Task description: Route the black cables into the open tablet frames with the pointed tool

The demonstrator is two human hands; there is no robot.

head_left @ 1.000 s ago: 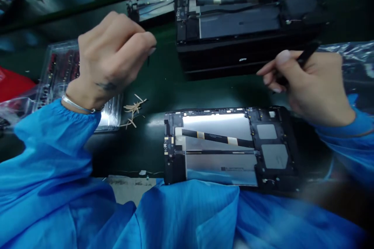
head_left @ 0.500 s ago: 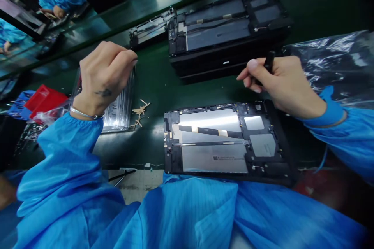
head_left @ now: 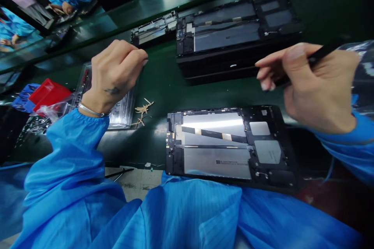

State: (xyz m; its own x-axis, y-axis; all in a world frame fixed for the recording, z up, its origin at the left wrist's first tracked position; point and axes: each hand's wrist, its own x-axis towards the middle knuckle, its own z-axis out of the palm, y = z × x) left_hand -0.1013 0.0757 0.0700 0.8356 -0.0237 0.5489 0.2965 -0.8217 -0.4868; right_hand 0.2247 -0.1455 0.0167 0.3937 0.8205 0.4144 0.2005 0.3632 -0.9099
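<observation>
At the far left of the frame a red plastic-wrapped packet [head_left: 46, 92] lies on the dark green bench [head_left: 163, 85], and just right of it sits a clear plastic tray of small parts [head_left: 121, 105]. The left hand [head_left: 115, 74] hovers above that tray in the upper left, fingers curled in and thumb and forefinger pinched together; whether anything is caught between the tips is too small to tell. Beside the tray, a little heap of tan peeled strips [head_left: 142, 109] rests on the bench, which suggests some backing pieces have already been removed.

In the lower centre lies the open black tablet frame with its silvery panel back exposed [head_left: 222, 146]. A black flat cable with yellow bands [head_left: 216, 134] crosses it diagonally, and two grey pads sit at its right end. It has no rear cover, so by the look of it the assembly is only part done. Neither hand touches it.

Above it, in the upper centre, two similar open tablet frames on a black stack [head_left: 230, 35] wait.

At the right, the right hand [head_left: 315, 85] is raised over the bench, fingers clamped around a thin black stylus-like tool [head_left: 320, 55], its tip hidden behind the fingers. A crinkled clear plastic bag [head_left: 362, 66] lies behind that hand at the right edge.
</observation>
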